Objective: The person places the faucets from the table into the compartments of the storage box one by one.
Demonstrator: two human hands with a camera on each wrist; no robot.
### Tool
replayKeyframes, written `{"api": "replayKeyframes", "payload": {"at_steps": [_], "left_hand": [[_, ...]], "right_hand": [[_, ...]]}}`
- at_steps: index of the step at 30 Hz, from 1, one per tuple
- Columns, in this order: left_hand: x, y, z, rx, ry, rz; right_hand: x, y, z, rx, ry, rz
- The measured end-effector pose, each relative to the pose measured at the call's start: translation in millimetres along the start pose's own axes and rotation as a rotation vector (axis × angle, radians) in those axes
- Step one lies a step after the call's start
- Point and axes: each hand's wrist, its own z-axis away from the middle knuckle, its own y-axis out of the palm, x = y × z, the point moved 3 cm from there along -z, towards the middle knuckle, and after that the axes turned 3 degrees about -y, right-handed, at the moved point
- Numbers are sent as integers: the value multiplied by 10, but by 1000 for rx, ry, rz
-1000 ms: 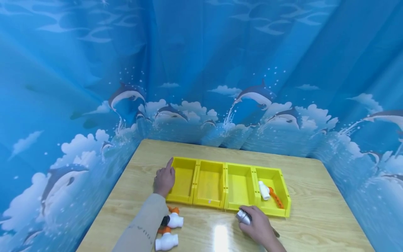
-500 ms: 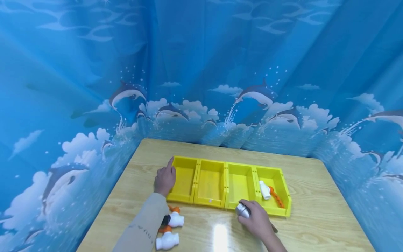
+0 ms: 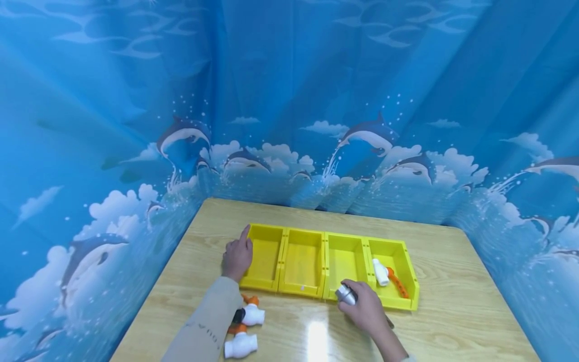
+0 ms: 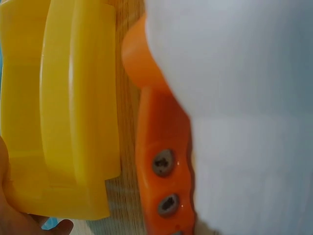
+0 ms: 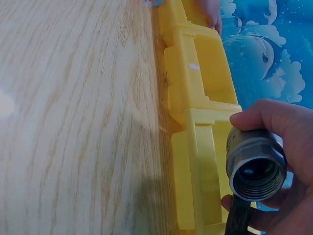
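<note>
My right hand (image 3: 367,307) grips a metal ball valve (image 5: 257,159) above the front lip of the third yellow bin (image 3: 346,259). The valve's threaded opening and dark lever (image 5: 238,215) show in the right wrist view. My left hand (image 3: 237,257) rests against the outer side of the leftmost yellow bin (image 3: 264,251), index finger straight along its rim. Beneath the left forearm lie two white valves with orange handles, a farther valve (image 3: 254,315) and a nearer valve (image 3: 241,346). The left wrist view shows a white valve body (image 4: 244,122) and its orange handle (image 4: 164,132) close up.
Joined in a row across the wooden table (image 3: 434,322) are several yellow bins. In the rightmost bin (image 3: 402,251) lies a white valve (image 3: 381,273) with an orange handle (image 3: 398,285). A blue dolphin-print curtain (image 3: 289,100) hangs behind the table and along its sides.
My right hand has moved slightly away from me and left with the metal ball valve, toward the third bin's front lip. The left hand has stayed at the leftmost bin.
</note>
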Motion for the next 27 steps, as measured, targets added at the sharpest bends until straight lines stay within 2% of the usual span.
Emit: {"api": "replayKeyframes", "payload": {"at_steps": [10, 27], "left_hand": [[7, -4, -4, -4, 7, 11], [16, 25, -24, 0, -5, 4]], "right_hand": [[4, -5, -27, 3, 8, -28], [-27, 38, -49, 23, 20, -5]]}}
